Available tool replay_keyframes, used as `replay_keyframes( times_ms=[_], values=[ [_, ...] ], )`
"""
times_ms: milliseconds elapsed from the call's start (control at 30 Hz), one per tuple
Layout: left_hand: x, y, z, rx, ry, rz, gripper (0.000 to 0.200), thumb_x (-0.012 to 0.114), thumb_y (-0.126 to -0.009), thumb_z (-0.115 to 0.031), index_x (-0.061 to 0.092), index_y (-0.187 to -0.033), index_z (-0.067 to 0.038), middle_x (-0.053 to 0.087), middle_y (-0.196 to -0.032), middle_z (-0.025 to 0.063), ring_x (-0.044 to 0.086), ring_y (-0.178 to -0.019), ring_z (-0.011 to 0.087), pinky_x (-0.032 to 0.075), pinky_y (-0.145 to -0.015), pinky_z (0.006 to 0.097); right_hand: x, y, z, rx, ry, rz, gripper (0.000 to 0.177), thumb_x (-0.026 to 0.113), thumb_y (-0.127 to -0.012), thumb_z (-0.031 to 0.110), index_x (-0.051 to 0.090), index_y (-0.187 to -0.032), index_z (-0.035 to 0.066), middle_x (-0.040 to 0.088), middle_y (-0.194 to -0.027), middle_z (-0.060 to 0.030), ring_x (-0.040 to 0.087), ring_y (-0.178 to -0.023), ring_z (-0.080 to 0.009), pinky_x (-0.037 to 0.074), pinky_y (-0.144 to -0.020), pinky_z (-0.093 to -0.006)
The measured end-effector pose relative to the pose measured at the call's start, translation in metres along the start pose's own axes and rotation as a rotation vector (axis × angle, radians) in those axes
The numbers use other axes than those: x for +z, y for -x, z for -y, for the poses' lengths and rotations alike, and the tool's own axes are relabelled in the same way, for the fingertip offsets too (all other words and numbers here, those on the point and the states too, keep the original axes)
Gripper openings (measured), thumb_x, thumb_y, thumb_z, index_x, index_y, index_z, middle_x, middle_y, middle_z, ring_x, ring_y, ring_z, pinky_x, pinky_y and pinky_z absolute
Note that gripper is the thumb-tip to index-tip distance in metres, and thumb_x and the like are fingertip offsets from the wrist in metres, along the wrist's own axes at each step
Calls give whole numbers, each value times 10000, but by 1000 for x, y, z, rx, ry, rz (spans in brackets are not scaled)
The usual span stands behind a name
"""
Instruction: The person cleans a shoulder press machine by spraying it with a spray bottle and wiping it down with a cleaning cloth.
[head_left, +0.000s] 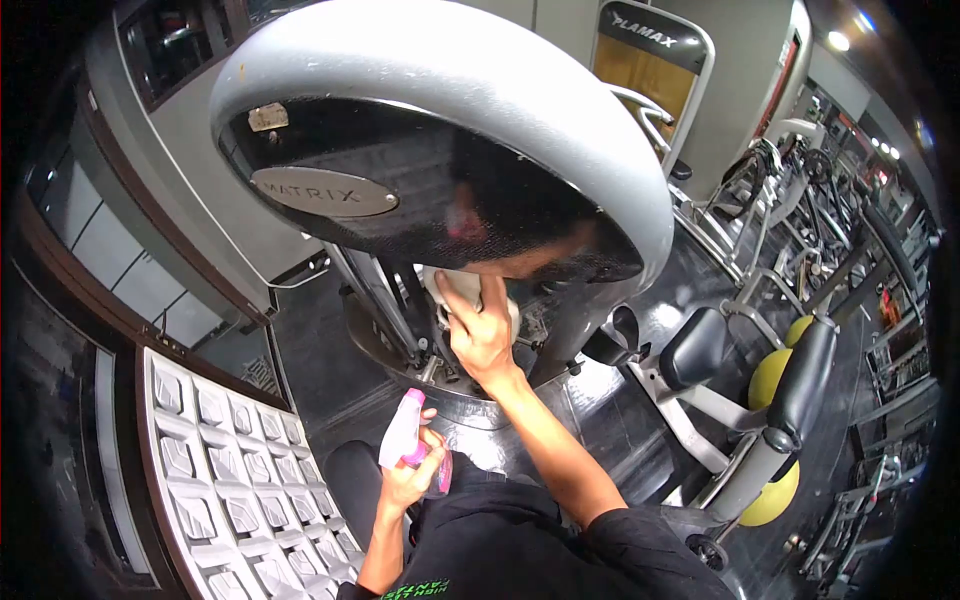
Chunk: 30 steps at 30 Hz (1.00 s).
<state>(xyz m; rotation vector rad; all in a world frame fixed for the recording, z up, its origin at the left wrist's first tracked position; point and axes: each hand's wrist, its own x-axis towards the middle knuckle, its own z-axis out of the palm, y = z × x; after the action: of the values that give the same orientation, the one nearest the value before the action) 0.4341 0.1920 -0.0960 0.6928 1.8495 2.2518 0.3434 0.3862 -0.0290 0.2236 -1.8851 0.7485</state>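
My left hand (408, 484) is wrapped round a spray bottle with a white and pink head (402, 428), held low in front of my body. A pink part of the bottle shows beside my fingers. Up at the lower edge of the machine's black panel (430, 190), my right hand (482, 338) presses a white cloth (508, 312) with its fingers pointing upward. The cloth is mostly covered by that hand and the panel. A thick silver-grey rim (450, 50) curves over the panel, which carries a MATRIX badge (325, 192).
A padded exercise bench (695, 348) stands to the right, with yellow balls (770, 378) behind it. White moulded wall panels (235, 480) run along the left. Several other gym machines (790, 190) fill the right background. Below my hands is the machine's base (450, 408).
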Motion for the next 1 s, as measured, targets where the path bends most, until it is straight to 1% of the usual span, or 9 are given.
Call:
replay_keyframes(
  times_ms=[100, 133, 333, 533, 667, 767, 867, 933, 1000],
  values=[
    [1, -4, -3, 2, -19, 29, 510, 605, -799, 89, 450, -1285, 77, 592, -775, 54, 603, -781, 153, 493, -756, 293, 6, 49, -27, 111, -6, 118, 502, 574, -669, -72, 675, -1139, 74, 383, -1406, -307, 428, -1289, -425, 397, -1051, -411],
    [1, -4, -5, -6, -27, 35, 510, 603, -798, 91, 450, -1284, 77, 590, -772, 52, 603, -783, 153, 492, -757, 292, 13, 71, -37, 110, 13, 92, 522, 542, -695, -71, 667, -1157, 139, 402, -1404, -274, 444, -1281, -404, 453, -1013, -403],
    [-4, -3, 6, -19, 41, 33, 521, 605, -800, 80, 430, -1291, 79, 579, -759, 49, 601, -770, 152, 491, -759, 295, 7, 150, -50, 390, -93, 222, 478, 528, -747, -99, 672, -1147, 117, 440, -1382, -268, 545, -1175, -403, 515, -913, -391],
    [-4, -7, 1, -41, 70, 23, 512, 595, -807, 79, 420, -1288, 87, 573, -744, 50, 600, -758, 155, 493, -770, 306, 9, 54, -20, 6, 32, -118, 509, 540, -667, -132, 674, -1121, 56, 418, -1370, -317, 502, -1193, -467, 472, -946, -431],
    [-13, -8, -3, -15, 37, -1, 511, 600, -804, 77, 421, -1283, 88, 562, -729, 50, 598, -752, 159, 500, -791, 325, 12, 2, 1, -60, 83, 20, 522, 595, -590, -93, 671, -1090, 38, 511, -1135, -242, 534, -1044, -413, 463, -875, -436],
    [-25, -9, -4, -2, 17, -31, 510, 596, -799, 79, 424, -1279, 86, 556, -722, 50, 598, -753, 162, 503, -801, 337, 20, 13, -4, 14, 45, -48, 426, 587, -634, -64, 677, -1038, 35, 520, -984, -200, 568, -910, -378, 495, -751, -428],
    [-37, -8, -4, -10, 1, -39, 498, 572, -789, 89, 424, -1265, 84, 551, -717, 52, 599, -756, 172, 503, -803, 349, 27, 79, -22, 169, 124, 20, 438, 577, -718, -84, 678, -1116, 66, 443, -1347, -299, 560, -1106, -459, 517, -847, -414],
    [-42, -10, -1, -18, 11, -30, 489, 554, -783, 96, 423, -1254, 85, 547, -714, 53, 600, -758, 180, 504, -803, 356, 26, 119, -27, 415, 23, 146, 415, 573, -777, -81, 679, -1140, 91, 351, -1429, -311, 509, -1203, -439, 503, -905, -383],
    [-48, -10, 3, -53, 81, -5, 495, 580, -763, 16, 413, -1228, 45, 527, -690, 51, 592, -725, 212, 498, -817, 430, 21, 141, -12, 710, -149, 146, 456, 538, -793, -92, 646, -1199, 84, 460, -1364, -290, 517, -1235, -348, 458, -950, -324]
  ],
)
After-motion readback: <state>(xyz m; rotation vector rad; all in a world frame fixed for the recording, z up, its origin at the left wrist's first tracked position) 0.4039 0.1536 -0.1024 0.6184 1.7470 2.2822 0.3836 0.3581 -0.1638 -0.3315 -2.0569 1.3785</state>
